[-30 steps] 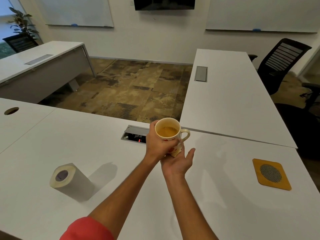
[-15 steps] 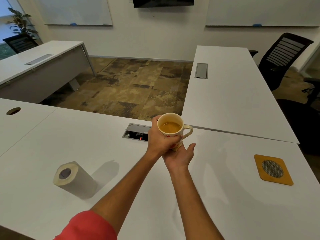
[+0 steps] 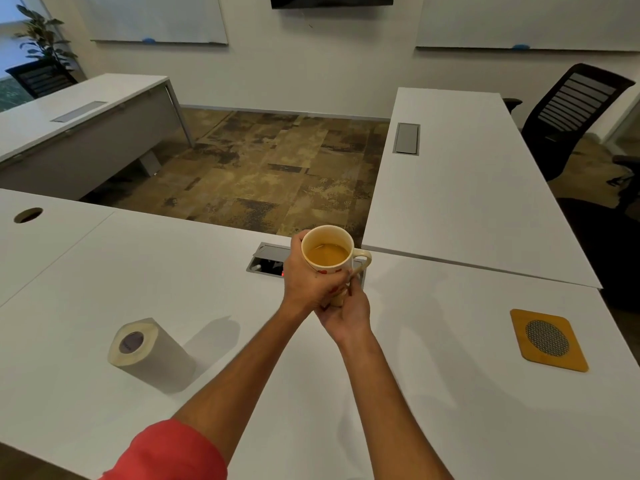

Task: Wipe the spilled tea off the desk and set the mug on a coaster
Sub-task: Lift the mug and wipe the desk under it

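Mug (image 3: 327, 256) with tea held up over far edge of white tabletop (image 3: 433, 393), gripped round by left hand (image 3: 308, 278); right hand (image 3: 346, 308) cupped under base, fingers curled on it. Coaster (image 3: 549, 340) laid flat near right edge, well apart from mug. Paper roll (image 3: 149, 353) stood tilted toward left side. Cable box (image 3: 268, 259) sunk at far edge. Patchy brown carpet (image 3: 263, 174), more white desks, whiteboards, black chair (image 3: 568, 112) seen beyond.

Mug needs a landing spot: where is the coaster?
Head view: the coaster lies on the desk's right side, right of the held mug.
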